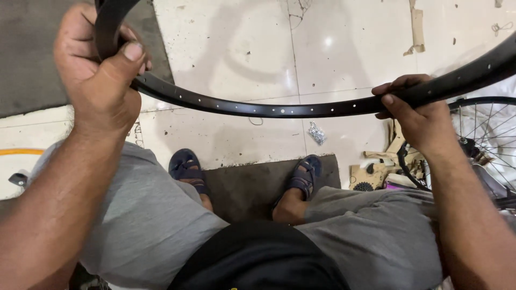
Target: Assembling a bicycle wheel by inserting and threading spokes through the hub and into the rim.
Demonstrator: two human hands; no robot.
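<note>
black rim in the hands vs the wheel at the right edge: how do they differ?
1. The bare rim has no spokes, only empty holes; the spoked wheel is laced with thin spokes.
2. The bare rim is held off the floor by the left hand and right hand; the spoked wheel sits low at the right, untouched.
3. The bare rim spans the view; the spoked wheel shows only partly.

Both are dark and round.
</note>
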